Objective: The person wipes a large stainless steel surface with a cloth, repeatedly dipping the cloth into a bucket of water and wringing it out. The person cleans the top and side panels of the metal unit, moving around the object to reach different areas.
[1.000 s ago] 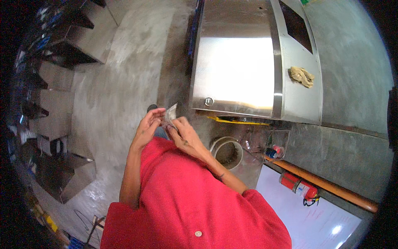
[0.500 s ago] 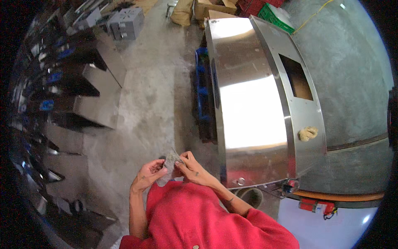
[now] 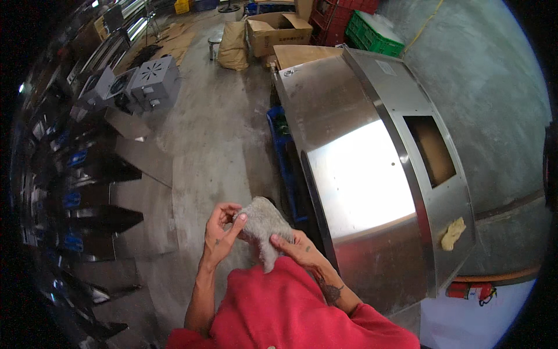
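A grey, fuzzy rag (image 3: pixel 263 220) is stretched between my hands in front of my red shirt, with a narrow tail of it hanging down. Its left edge is pinched by my left hand (image 3: pixel 222 230), the thumb lying on top. My right hand (image 3: pixel 302 249) grips the lower right corner, thumb on the upper face and fingers mostly hidden under it. To the right stands a large stainless steel housing (image 3: pixel 317 96) with a shiny, sloping top. On its right side lies a crumpled cream-coloured cloth (image 3: pixel 452 234), apart from both hands.
Dark and grey sheet-metal parts (image 3: pixel 139 200) with sharp corners line the left. A blue crate (image 3: pixel 281 148) sits beside the housing. Farther off are grey metal boxes (image 3: pixel 157 84), a brown sack (image 3: pixel 233 49), a cardboard box (image 3: pixel 273 36) and a green crate (image 3: pixel 372 34).
The rag was bunched between my hands; it is now spread wider, my hands farther apart. The view has shifted, so the housing and floor items sit lower in the picture.
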### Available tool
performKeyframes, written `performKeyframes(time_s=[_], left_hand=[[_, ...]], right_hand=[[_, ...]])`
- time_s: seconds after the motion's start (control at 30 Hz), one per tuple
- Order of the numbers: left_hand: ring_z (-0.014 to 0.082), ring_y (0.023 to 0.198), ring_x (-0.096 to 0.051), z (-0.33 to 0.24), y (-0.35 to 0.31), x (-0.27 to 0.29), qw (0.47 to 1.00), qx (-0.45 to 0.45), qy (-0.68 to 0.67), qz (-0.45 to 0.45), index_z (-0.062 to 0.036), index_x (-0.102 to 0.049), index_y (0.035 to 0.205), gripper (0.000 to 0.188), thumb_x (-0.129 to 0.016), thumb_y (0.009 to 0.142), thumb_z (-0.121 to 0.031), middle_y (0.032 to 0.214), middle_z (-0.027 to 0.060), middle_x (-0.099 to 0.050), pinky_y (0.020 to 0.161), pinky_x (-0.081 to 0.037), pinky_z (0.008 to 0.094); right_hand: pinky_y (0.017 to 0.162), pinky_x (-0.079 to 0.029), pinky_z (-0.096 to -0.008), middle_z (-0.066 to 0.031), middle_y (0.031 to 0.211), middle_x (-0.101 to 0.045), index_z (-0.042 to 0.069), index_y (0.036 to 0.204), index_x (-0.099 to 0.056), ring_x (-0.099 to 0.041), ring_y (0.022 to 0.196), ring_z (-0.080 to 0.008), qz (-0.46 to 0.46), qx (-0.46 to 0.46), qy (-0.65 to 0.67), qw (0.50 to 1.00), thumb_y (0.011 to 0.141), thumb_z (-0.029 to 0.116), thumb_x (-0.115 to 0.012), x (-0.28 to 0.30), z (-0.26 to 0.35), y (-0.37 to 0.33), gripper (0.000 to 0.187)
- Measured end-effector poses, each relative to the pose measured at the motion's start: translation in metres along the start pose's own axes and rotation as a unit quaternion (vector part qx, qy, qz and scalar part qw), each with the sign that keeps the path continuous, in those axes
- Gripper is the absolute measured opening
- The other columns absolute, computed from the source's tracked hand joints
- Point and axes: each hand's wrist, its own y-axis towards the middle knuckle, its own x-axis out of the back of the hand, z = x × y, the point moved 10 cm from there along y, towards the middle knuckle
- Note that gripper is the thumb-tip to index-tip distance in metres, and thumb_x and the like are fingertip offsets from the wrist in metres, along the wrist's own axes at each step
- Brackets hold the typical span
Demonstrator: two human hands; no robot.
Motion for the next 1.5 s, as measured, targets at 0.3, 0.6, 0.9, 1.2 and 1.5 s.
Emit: performKeyframes(time_s=[0.3, 0.6, 0.9, 1.2, 1.5], left_hand=[[0.011, 0.107, -0.062, -0.022, 0.207, -0.069, 0.977, 0.07, -0.112, 0.165, 0.0011, -0.058, 0.136, 0.034, -0.055, 0.11, -0.021, 0.12, 0.0055, -0.067, 0.092, -0.053, 0.0277], [0.0168, 0.085, -0.066, 0.018, 0.443, -0.061, 0.989, -0.013, 0.126, 0.078, -0.0035, -0.063, 0.13, 0.03, -0.064, 0.104, -0.018, 0.109, 0.0076, -0.069, 0.078, -0.054, 0.0311], [0.0382, 0.115, -0.056, 0.015, 0.637, -0.131, 0.921, -0.216, 0.281, 0.162, -0.0013, -0.059, 0.135, 0.049, -0.075, 0.091, -0.016, 0.124, 0.0193, -0.057, 0.098, -0.049, 0.0455], [0.0384, 0.109, -0.057, 0.029, 0.67, -0.153, 0.899, -0.228, 0.297, 0.229, 0.0011, -0.059, 0.123, 0.039, -0.074, 0.088, -0.008, 0.116, 0.018, -0.058, 0.093, -0.05, 0.0468], [0.0357, 0.107, -0.058, 0.026, 0.669, -0.159, 0.897, -0.225, 0.3, 0.234, 0.001, -0.059, 0.12, 0.035, -0.072, 0.088, -0.008, 0.115, 0.0169, -0.058, 0.09, -0.051, 0.0453]], right_hand=[[0.101, -0.047, -0.0316, -0.0093, 0.124, -0.064, 0.003, 0.131, -0.055, -0.06, 0.113, -0.0156, -0.219, 0.294, -0.163, 0.916, 0.105, 0.02, -0.063, 0.083, 0.222, 0.159, 0.032], [0.085, -0.051, -0.0473, -0.0268, 0.113, -0.058, 0.0, 0.119, -0.061, -0.06, 0.102, -0.0443, -0.455, 0.244, -0.458, 0.724, 0.102, 0.02, -0.064, 0.258, 0.358, 0.291, 0.027], [0.091, -0.051, -0.0505, -0.0243, 0.129, -0.054, 0.005, 0.126, -0.064, -0.058, 0.114, -0.0438, -0.471, 0.138, -0.624, 0.608, 0.089, 0.006, -0.068, 0.321, 0.389, 0.386, 0.037], [0.095, -0.048, -0.0494, -0.026, 0.127, -0.059, 0.0, 0.121, -0.068, -0.058, 0.115, -0.0435, -0.481, 0.113, -0.617, 0.613, 0.085, 0.002, -0.068, 0.325, 0.384, 0.404, 0.035], [0.095, -0.046, -0.0492, -0.024, 0.125, -0.06, -0.002, 0.122, -0.066, -0.058, 0.113, -0.0418, -0.504, 0.146, -0.6, 0.604, 0.084, 0.002, -0.071, 0.331, 0.382, 0.407, 0.039]])
